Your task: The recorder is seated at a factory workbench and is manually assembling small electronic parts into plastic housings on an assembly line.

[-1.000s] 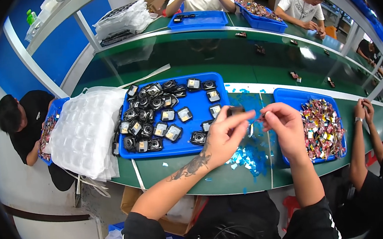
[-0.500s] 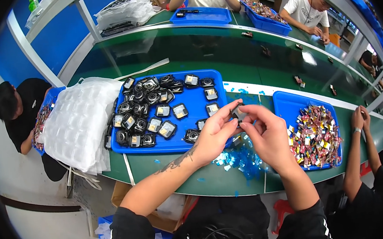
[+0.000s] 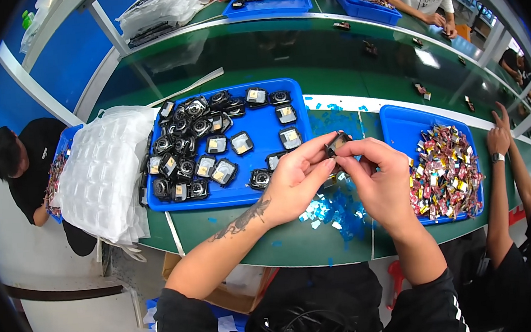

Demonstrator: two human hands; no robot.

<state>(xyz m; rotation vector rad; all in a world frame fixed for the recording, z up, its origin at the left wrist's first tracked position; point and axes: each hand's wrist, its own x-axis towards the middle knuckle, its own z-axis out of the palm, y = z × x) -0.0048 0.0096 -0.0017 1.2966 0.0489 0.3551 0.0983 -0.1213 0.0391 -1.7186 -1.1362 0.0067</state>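
Black housing was clamped in the left hand above the desk; the right hand was at its edge, grip not discernible. The step in hand appeared to be close fingertip work; the next move seemingly called for steady left-hand support

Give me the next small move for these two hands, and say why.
Probably steady the small black boxy part in the left hand so the right hand can work at its near side: the former grips it, while the latter's thumb and forefinger are drawn together close by it.
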